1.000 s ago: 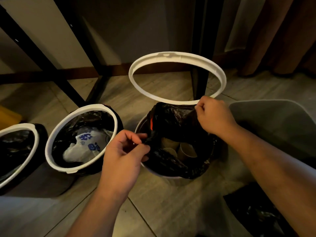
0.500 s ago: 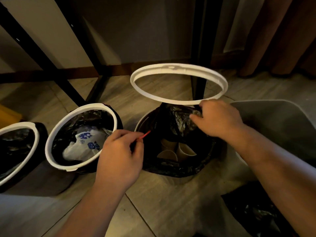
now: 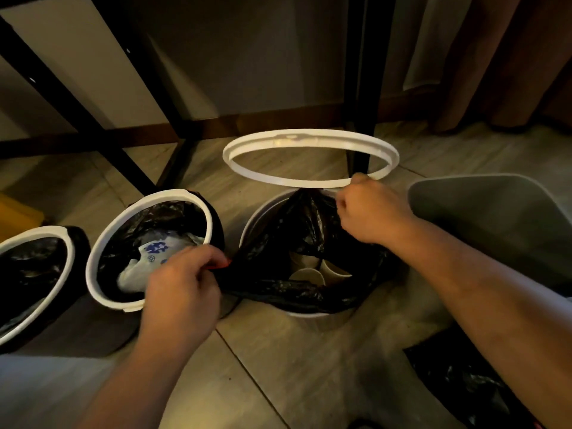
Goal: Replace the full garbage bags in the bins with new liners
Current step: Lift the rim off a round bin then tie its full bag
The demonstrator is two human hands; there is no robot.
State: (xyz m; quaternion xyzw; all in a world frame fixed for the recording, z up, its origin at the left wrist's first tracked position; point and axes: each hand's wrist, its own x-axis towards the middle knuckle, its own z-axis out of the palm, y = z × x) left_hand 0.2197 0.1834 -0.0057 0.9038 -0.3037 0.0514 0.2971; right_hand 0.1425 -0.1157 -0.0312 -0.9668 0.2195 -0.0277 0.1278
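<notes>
Nearest, bottom right, a spare black bag (image 3: 464, 391) lies on the floor (image 3: 294, 366), prob. kept handy as the new liner. Left hand (image 3: 182, 286): fingers (image 3: 201, 257) pinched tight on the red drawstring (image 3: 223, 264) at the edge of the full bag (image 3: 278, 289), pulling it sideways toward the next bin (image 3: 102, 236) w/ a white printed bag (image 3: 151, 255) inside. This looks meant to cinch the mouth shut. The full bag sits in the middle bin (image 3: 257, 212), paper cups (image 3: 309, 275) showing thru the opening.

Right hand (image 3: 371, 212), further back: fingers curled round the gathered far side of the bag, lifting it so the mouth stays taut. It also touches the white ring (image 3: 309, 156), which hangs tilted above the bin, off so the bag can come out. Whether it carries the ring: can't tell. Grey bin (image 3: 495, 218) just right; black bench legs (image 3: 360, 88) behind.

Vs 0.5 s ago: left hand further left, bag mouth stretched out twd it, ring tipped flatter.
</notes>
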